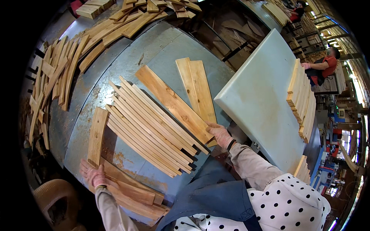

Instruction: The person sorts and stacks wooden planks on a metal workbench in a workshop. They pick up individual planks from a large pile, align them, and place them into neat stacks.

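Observation:
My left hand [92, 174], in a pink glove, grips the near end of a short wooden plank [96, 134] that lies at the left of the grey metal table [154, 54]. My right hand [220, 133], also gloved, rests on the near end of a long wide plank [169, 100] lying diagonally. Between my hands sits a fanned row of several thin slats [148, 129]. Two more planks [196, 88] lie side by side just beyond my right hand.
A pale green machine table [258, 104] stands to the right, with a stack of slats [302, 98] along its far edge. Loose wood is piled at the left [54, 81] and top [127, 19]. Dark boards [131, 194] lie near me. A person in red [327, 67] sits far right.

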Demonstrator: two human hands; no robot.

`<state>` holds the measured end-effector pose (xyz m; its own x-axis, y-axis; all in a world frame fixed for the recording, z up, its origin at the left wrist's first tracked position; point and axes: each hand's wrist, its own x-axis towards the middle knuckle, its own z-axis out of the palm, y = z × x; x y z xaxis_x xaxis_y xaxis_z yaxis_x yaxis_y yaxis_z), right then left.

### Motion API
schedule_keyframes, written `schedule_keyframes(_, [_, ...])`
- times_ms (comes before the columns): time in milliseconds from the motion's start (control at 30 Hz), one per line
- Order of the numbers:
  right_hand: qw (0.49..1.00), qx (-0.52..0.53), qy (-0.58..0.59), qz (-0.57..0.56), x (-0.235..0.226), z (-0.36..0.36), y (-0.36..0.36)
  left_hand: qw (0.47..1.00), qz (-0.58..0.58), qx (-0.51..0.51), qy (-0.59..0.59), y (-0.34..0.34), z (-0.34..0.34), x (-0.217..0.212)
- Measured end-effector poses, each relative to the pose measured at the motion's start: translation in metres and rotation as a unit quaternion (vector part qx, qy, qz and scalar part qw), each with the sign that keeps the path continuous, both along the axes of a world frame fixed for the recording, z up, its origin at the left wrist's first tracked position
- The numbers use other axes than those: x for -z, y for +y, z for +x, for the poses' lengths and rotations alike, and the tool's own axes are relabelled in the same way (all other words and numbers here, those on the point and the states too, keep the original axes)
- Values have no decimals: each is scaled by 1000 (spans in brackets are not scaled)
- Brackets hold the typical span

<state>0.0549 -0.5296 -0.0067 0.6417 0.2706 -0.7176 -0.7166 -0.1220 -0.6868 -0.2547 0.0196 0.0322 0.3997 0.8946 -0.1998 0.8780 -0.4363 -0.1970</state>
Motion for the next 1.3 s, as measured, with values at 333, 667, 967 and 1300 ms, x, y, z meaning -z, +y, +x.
schedule_keyframes(333, [964,106,223,97,-41,10,16,989,-117,78,-40,47,6,9])
schedule_keyframes(667, [791,105,370,475,-15,2,7,293,-683,-310,-593,-69,-7,-69])
schedule_keyframes(967, [838,65,342,420,-32,0,14,121,-647,-271,-703,-130,-9,-64])
schedule_keyframes(1300, [765,73,389,507,-21,-3,-12,365,-558,-395,-632,-159,1,15])
